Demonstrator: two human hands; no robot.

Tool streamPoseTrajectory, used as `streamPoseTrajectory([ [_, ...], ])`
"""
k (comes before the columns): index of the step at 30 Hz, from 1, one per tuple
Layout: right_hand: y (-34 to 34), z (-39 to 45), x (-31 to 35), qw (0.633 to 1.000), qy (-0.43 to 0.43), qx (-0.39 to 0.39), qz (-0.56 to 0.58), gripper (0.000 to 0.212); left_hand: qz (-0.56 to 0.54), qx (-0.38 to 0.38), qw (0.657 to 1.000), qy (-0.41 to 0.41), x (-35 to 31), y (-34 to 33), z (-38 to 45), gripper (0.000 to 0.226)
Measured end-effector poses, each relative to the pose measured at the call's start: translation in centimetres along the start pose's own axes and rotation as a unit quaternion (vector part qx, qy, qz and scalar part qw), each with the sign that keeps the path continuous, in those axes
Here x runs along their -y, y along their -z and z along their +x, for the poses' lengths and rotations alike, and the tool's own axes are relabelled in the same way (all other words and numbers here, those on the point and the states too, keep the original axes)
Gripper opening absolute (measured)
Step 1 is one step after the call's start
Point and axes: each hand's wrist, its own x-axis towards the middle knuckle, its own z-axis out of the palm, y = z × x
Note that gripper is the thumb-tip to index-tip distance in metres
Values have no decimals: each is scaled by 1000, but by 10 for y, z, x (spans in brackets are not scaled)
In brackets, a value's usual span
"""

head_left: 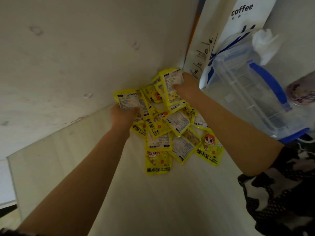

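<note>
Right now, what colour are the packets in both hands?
Yellow packets with white printed backs, clearest in head view.

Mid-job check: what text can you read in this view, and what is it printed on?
"coffee": on the white paper bag.
"暖手宝": on the fronts of the yellow packets.
"HAND WARMER": on the same packet fronts.
The packets' back labels and the bag's side print are too small to read.
</note>
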Motion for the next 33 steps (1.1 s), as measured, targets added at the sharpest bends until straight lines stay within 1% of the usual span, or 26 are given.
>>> streamPoseTrajectory([
  [4,11,-34,15,999,28,-22,31,23,-21,-2,1000,-7,-3,6,-18,27],
  [6,17,-56,21,998,39,-20,50,18,-26,3,1000,-9,-2,10,-30,26],
  [9,27,-94,28,996,42,-19,73,19,-40,14,999,-11,0,18,-54,25],
  [12,31,-134,23,992,15,-12,127,16,-53,30,998,-14,6,28,-82,25],
  [15,30,-175,7,982,-31,-4,187,27,-59,41,997,-10,20,39,-114,24],
  [18,25,-215,-14,969,-72,-4,236,27,-65,56,996,-1,41,51,-146,25],
  [20,21,-241,-26,962,-90,1,259,28,-67,65,996,9,58,60,-167,25],
  [23,13,-278,-44,947,-131,15,293,29,-66,67,994,46,88,72,-195,24],
  [26,6,-315,-59,936,-164,17,309,23,-64,74,993,72,112,80,-220,22],
  [29,1,-347,-66,927,-178,19,329,24,-57,88,991,78,125,87,-239,21],
  [33,-9,-383,-73,945,-167,-12,283,19,-35,129,989,69,135,102,-252,22],
])
